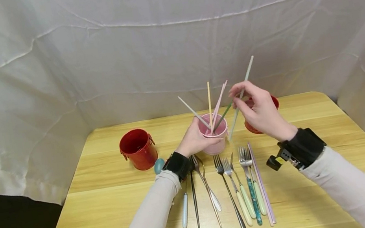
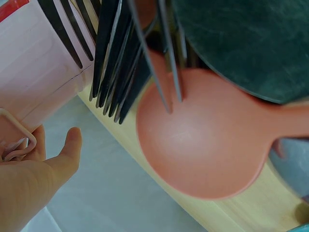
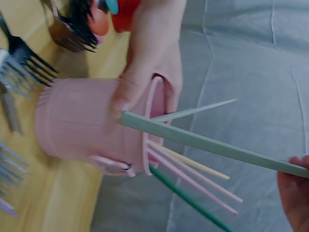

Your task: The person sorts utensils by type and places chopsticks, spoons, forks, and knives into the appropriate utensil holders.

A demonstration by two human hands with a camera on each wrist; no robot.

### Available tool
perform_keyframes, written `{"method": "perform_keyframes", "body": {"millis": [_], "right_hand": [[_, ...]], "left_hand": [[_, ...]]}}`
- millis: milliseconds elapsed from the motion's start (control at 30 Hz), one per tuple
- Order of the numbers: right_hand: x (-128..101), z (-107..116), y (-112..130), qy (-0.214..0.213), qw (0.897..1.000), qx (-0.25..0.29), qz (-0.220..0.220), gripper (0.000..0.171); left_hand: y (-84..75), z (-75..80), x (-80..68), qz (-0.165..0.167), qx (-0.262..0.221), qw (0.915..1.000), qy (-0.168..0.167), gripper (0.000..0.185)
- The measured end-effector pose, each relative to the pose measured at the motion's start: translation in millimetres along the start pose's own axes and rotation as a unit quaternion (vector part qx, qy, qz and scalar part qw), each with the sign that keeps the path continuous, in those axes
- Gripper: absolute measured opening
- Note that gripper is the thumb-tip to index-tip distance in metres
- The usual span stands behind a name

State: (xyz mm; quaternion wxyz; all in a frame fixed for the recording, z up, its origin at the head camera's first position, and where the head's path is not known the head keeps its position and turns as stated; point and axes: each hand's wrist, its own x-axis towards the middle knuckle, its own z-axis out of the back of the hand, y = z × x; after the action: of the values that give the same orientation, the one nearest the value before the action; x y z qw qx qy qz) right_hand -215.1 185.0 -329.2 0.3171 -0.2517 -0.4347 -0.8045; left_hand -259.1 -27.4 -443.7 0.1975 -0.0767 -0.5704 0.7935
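A pink cup (image 1: 216,140) stands mid-table with several chopsticks (image 1: 209,101) leaning out of it. My left hand (image 1: 195,140) grips the cup from its left side; its fingers (image 3: 154,63) curl round the wall in the right wrist view. My right hand (image 1: 239,99) is raised to the right of the cup and pinches a pale green chopstick (image 1: 247,74) near its middle. That chopstick (image 3: 212,147) slants down, and its lower end sits close beside the cup's rim (image 3: 147,130). In the left wrist view the cup (image 2: 34,72) is at the top left, by my palm (image 2: 38,179).
A red bucket (image 1: 138,149) stands to the left and a second red bucket (image 1: 275,101) shows behind my right hand. Forks (image 1: 231,186), spoons (image 1: 185,209) and a lilac chopstick (image 1: 261,181) lie in a row near the front edge. A salmon spoon (image 2: 203,140) lies under fork tines.
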Motion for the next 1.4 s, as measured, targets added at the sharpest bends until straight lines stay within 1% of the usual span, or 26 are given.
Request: {"method": "perform_keyframes", "body": {"millis": [100,167,267,333,433,500,600,667,767,833,900,1000,1133,1267,1400], "right_hand": [[9,-3,3,-0.049,0.998,0.028,0.01,0.019],[14,-5,3,-0.073,0.996,0.043,0.015,0.02],[19,-11,0,-0.091,0.994,0.056,0.019,0.02],[19,-16,-3,-0.09,0.994,0.058,0.017,0.021],[18,-26,-10,-0.074,0.996,0.058,0.007,0.021],[16,-31,-14,-0.056,0.997,0.045,-0.004,0.021],[10,-35,-20,-0.018,1.0,0.001,-0.021,0.027],[4,-35,-24,0.01,0.999,-0.029,-0.033,0.031],[-6,-33,-30,0.039,0.997,-0.051,-0.051,0.035],[-13,-32,-35,0.043,0.996,-0.046,-0.06,0.033],[-21,-31,-39,0.037,0.996,-0.045,-0.067,0.032],[-34,-27,-44,0.032,0.995,-0.049,-0.079,0.031],[-49,-23,-50,0.035,0.993,-0.063,-0.091,0.028],[-65,-18,-55,0.055,0.99,-0.078,-0.102,0.024],[-80,-14,-59,0.094,0.984,-0.07,-0.137,0.023]], "left_hand": [[0.2,0.1,0.1,-0.006,0.002,1.0,0.003,0.084],[0.0,0.1,-0.2,-0.006,0.002,1.0,0.003,0.085],[-0.5,0.1,-0.9,-0.007,0.001,1.0,0.004,0.084],[-1.0,0.1,-1.3,-0.009,-0.004,0.9999,0.006,0.085],[-1.7,-0.2,-1.4,-0.016,-0.014,0.9997,0.011,0.084],[-1.9,-0.5,-1.3,-0.014,-0.018,0.9997,0.009,0.085],[-3.1,-1.1,-1.3,-0.011,-0.012,0.9998,0.009,0.086],[-4.0,-1.7,-1.7,-0.007,-0.007,0.9999,0.008,0.088],[-5.2,-2.1,-1.9,-0.012,-0.007,0.9998,0.01,0.089],[-5.3,-2.0,-2.0,-0.013,-0.009,0.9998,0.009,0.089],[-5.0,-1.7,-2.2,-0.015,-0.009,0.9998,0.008,0.088],[-4.8,-1.8,-2.5,-0.016,-0.005,0.9998,0.006,0.087],[-3.8,-2.3,-2.5,-0.027,0.001,0.9996,0.007,0.088],[-2.9,-2.2,-1.8,-0.034,-0.004,0.9994,0.008,0.088],[-2.8,-1.7,-1.8,-0.038,-0.007,0.9992,0.009,0.087]]}}
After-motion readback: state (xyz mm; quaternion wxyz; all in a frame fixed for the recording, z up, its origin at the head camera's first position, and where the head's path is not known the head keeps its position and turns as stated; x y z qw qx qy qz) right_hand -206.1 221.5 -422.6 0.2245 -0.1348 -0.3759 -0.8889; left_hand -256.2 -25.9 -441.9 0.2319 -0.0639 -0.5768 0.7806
